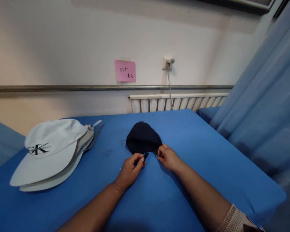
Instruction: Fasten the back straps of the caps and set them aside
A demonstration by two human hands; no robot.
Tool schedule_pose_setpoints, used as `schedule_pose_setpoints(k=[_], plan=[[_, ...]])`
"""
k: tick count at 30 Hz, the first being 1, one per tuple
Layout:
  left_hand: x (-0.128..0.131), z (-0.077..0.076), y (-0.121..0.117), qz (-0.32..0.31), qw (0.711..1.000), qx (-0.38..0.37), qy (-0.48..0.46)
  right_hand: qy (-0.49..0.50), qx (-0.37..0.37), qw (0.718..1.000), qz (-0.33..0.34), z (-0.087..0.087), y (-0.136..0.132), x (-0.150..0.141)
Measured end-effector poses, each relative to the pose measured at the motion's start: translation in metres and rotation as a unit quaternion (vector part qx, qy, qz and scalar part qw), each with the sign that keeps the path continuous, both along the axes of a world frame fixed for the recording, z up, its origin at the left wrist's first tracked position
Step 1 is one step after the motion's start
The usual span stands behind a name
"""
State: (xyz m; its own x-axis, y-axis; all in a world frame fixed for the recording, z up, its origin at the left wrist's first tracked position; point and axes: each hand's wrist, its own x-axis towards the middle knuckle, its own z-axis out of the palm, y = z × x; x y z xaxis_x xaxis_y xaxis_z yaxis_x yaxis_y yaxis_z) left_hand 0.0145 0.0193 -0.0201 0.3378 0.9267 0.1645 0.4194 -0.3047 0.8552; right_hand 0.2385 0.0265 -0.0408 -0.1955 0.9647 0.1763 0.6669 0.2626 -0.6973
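Note:
A dark cap [143, 137] lies on the blue covered surface, its back edge facing me. Between the thumb and fingers of my left hand [131, 169] is a short dark strap [146, 156], its free end sticking up. My right hand [169, 157] pinches the cap's other back corner, where a small metal buckle [157, 155] shows by the fingertips. A gap separates the strap from the buckle. The cap's brim is out of sight.
White caps [55, 141] with black lettering are stacked at the left. Behind the blue-covered bed [207, 180] are a metal rail [87, 87], a radiator [183, 101] and a plugged socket [167, 63]. A pink note [125, 71] is on the wall. A blue curtain [263, 90] hangs at the right.

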Motion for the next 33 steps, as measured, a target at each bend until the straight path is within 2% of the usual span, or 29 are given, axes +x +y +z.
schedule_pose_setpoints(k=[3,6,9,12,15,20,24,33], plan=[[-0.001,-0.001,0.002,0.001,1.000,-0.009,0.005,0.034,-0.014,0.999,-0.014,-0.004,0.001,-0.003],[-0.001,0.002,0.001,0.009,1.000,0.004,0.009,0.199,-0.073,0.977,-0.013,-0.009,0.005,-0.005],[0.000,0.005,-0.001,0.023,0.999,0.042,0.016,0.370,-0.121,0.921,0.014,-0.008,0.008,-0.005],[0.000,0.006,-0.002,0.032,0.997,0.068,0.022,0.479,-0.173,0.860,0.048,-0.002,0.006,-0.005],[0.001,0.007,-0.003,0.034,0.996,0.079,0.026,0.537,-0.229,0.807,0.087,0.003,0.001,-0.007],[0.002,0.009,-0.004,0.015,0.997,0.068,0.037,0.578,-0.286,0.755,0.120,0.003,-0.005,-0.014],[0.002,0.008,-0.003,0.004,0.998,0.054,0.028,0.589,-0.305,0.738,0.123,-0.001,-0.003,-0.015],[0.004,0.005,-0.001,-0.039,0.999,0.012,0.015,0.583,-0.314,0.739,0.128,-0.006,-0.003,-0.017]])
